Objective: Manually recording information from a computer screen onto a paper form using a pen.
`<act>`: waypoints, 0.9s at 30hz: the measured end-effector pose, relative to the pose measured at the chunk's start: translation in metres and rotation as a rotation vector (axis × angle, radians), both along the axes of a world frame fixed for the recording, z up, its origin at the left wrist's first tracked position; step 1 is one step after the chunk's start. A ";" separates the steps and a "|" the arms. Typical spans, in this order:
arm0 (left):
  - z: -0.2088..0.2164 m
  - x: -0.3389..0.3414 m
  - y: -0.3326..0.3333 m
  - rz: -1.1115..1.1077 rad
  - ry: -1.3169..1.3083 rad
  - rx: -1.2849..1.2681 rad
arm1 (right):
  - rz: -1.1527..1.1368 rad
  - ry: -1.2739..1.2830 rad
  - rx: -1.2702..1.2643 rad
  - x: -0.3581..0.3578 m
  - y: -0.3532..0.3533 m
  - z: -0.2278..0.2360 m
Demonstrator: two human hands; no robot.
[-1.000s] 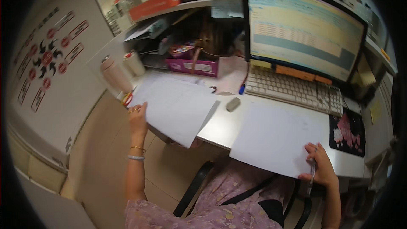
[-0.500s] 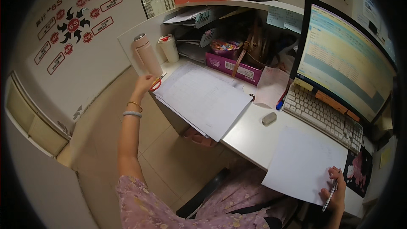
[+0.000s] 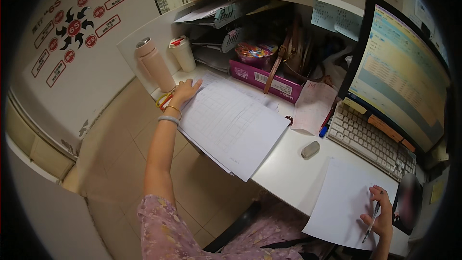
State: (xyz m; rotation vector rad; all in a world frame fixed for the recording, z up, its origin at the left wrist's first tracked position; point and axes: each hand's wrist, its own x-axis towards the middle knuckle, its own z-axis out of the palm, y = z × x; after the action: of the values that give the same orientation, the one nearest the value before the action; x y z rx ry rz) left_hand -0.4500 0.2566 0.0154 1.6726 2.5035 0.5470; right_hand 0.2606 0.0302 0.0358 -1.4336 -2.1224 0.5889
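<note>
Lying on the left part of the table (image 3: 284,168), the paper stack (image 3: 236,130) reaches from the left hand toward the lower right, its long axis slanting that way. The left hand (image 3: 186,91) is the nearer one: palm down on the stack's upper-left edge, fingers loosely extended, gripping nothing visible. Scissors (image 3: 163,99), partly hidden, lie just beside that wrist. The right hand (image 3: 382,215), well apart, has its fingers part-curled about a pen (image 3: 370,226) over a single sheet (image 3: 332,197). Beyond the stack, a purple box (image 3: 288,91) appears to contain a tub of bright packets (image 3: 255,54); a brown bag's strap (image 3: 273,73) hangs across its front. Tiered trays (image 3: 220,44) carry papers. A pink bottle (image 3: 156,67) and a pale cup (image 3: 183,57), both lidded, stand at the table's far left.
</note>
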 end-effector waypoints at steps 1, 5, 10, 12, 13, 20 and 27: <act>-0.001 -0.001 0.001 0.001 0.071 -0.053 | 0.017 0.011 0.007 -0.002 0.003 -0.001; -0.003 -0.008 0.004 0.051 -0.023 -0.058 | 0.033 -0.002 -0.005 -0.005 0.011 -0.001; 0.003 -0.010 0.004 0.073 0.152 -0.099 | 0.082 -0.033 0.013 0.004 0.015 -0.006; 0.006 -0.013 0.005 0.061 0.118 -0.133 | 0.068 0.036 -0.040 0.005 0.013 -0.014; 0.006 -0.015 0.006 0.050 0.085 -0.165 | 0.056 0.105 -0.089 0.006 0.012 -0.017; 0.005 -0.013 0.002 -0.099 0.083 -0.180 | 0.018 0.042 -0.071 0.000 0.000 -0.018; 0.013 0.013 -0.019 -0.154 0.045 -0.138 | 0.047 0.035 -0.051 0.000 0.003 -0.021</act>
State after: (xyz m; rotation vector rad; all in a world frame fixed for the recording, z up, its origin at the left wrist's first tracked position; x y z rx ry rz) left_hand -0.4369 0.2373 0.0285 1.8226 2.3539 0.3180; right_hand 0.2609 0.0334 0.0150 -1.3935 -2.1330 0.6857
